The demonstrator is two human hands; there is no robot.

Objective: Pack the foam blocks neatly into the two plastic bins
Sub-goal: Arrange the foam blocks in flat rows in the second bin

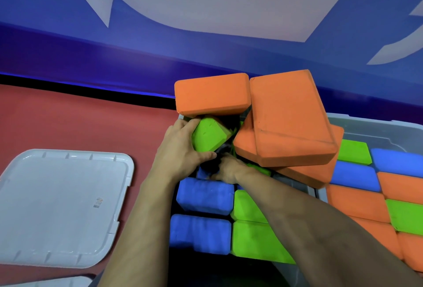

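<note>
A: What is the left hand (180, 149) doing?
B: It is gripping a tilted green block (209, 135), fingers over the top edge and thumb curling under it, above the far end of the near bin (297, 270).
A: And the right hand (225, 168)?
B: It is reaching into the gap just below that block; its fingers are hiding in shadow, so I cannot tell their grip.
A: Where are the other blocks sitting?
B: Blue blocks (204, 195) and green ones are lining the near bin. Orange blocks (290, 117) are piling loosely above it. The far bin (375, 131) is holding packed rows. A lid (57, 206) is lying on the red floor (80, 121).
</note>
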